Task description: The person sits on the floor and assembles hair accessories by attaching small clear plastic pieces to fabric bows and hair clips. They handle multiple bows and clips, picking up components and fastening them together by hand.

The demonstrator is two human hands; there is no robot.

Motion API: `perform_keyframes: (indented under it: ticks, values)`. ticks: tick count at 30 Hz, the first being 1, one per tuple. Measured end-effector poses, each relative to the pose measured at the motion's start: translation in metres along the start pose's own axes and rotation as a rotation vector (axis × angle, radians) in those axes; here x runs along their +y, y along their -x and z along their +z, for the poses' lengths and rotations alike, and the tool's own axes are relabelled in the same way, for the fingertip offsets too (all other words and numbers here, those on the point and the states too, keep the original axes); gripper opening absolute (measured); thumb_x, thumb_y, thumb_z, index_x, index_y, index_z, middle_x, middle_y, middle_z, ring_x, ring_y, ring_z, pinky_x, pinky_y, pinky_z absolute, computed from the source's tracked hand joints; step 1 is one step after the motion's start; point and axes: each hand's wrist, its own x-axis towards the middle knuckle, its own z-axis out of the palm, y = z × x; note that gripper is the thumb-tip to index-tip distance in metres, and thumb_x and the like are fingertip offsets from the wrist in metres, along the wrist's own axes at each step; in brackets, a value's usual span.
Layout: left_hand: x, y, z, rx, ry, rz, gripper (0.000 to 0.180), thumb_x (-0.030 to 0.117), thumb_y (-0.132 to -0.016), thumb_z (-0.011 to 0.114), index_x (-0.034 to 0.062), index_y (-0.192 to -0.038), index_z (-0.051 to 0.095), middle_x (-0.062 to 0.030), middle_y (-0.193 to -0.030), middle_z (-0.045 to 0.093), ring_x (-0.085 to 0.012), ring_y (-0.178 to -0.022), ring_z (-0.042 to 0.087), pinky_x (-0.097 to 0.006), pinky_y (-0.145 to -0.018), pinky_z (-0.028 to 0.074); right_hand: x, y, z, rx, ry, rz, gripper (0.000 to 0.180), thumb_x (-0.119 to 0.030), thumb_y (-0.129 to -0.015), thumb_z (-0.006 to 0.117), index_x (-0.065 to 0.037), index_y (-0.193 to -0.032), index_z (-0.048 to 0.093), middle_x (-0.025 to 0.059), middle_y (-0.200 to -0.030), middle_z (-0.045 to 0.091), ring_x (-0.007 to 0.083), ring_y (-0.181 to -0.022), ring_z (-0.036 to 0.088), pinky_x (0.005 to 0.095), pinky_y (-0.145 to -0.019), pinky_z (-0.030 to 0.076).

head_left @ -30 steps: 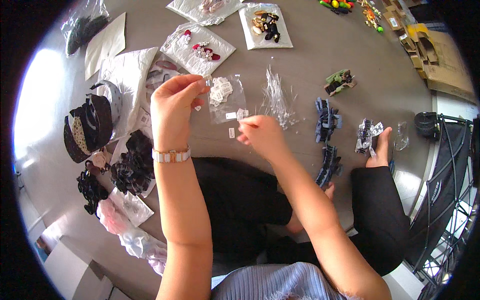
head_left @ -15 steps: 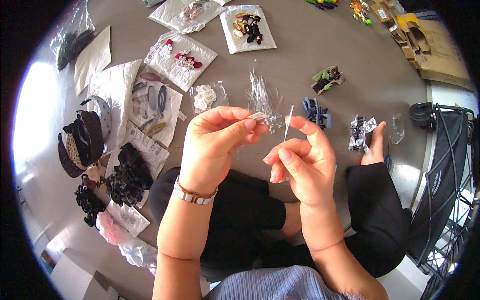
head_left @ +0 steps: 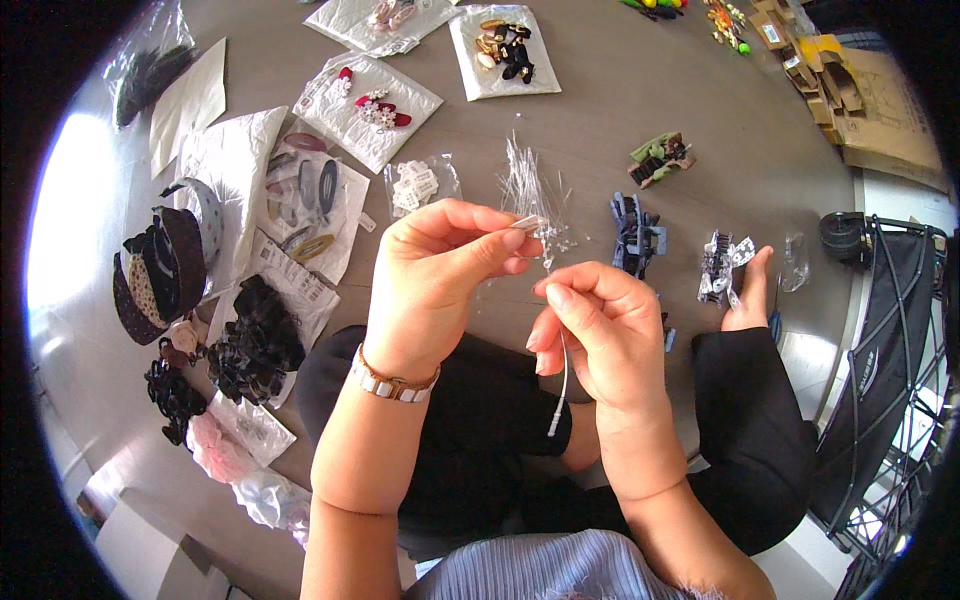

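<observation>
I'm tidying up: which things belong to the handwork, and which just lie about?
In hand or likely in use:
white tag, left hand
white plastic fastener, right hand
loose fasteners
bagged tags

Apparently just lying about:
headbands
blue claw clip
cardboard boxes

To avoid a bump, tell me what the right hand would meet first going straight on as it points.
The right hand points to the upper left; it would probably meet the left hand first, though depth is unclear.

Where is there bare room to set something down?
A wide bare patch lies between the black-and-gold clips and the cardboard, beyond the green claw clip; a smaller one separates that from the bow clip. The left is crowded: headbands, ruffled black items, oval clips.
</observation>
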Motion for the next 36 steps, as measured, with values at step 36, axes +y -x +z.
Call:
perform_keyframes:
  ticks: [36]
  values:
    - [-0.0035,-0.0024,-0.0001,-0.026,-0.075,0.035,0.007,-0.008,-0.078,0.062,-0.0022,-0.082,0.063,-0.0137,-0.088,0.066,-0.0183,-0.080,0.065,-0.028,-0.072,0.053,0.0016,-0.0031,-0.0025,0.028,-0.046,-0.022,0.016,-0.012,-0.091,0.054,0.003,-0.095,0.058,0.0099,-0.066,0.062,0.0116,-0.049,0.056,0.0215,-0.046,0.047]
